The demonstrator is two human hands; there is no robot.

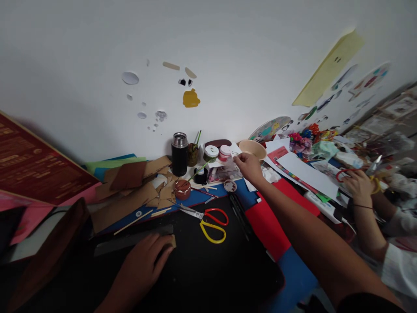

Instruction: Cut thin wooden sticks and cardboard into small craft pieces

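Note:
My left hand (146, 258) rests low on the black mat (208, 278), its fingers curled around a small piece of cardboard (174, 241). Beside those fingers lies a flat, dull translucent strip (120, 244). My right hand (250, 167) is stretched forward to the back of the table, fingertips pinched together. Whatever they may hold is too small to make out. They are close to a pink-and-white paint jar (224, 153) and a tan bowl (252, 148). Scissors (213, 224) with one red and one yellow handle lie between my hands, blades parted.
A black thermos (179, 154) stands by the wall, near a brown paint jar (183, 190) with a brush. Cardboard scraps (127, 206) cover the left. Red sheets (270, 221) lie under my right forearm. At right, another person's hand (358, 187) holds scissors.

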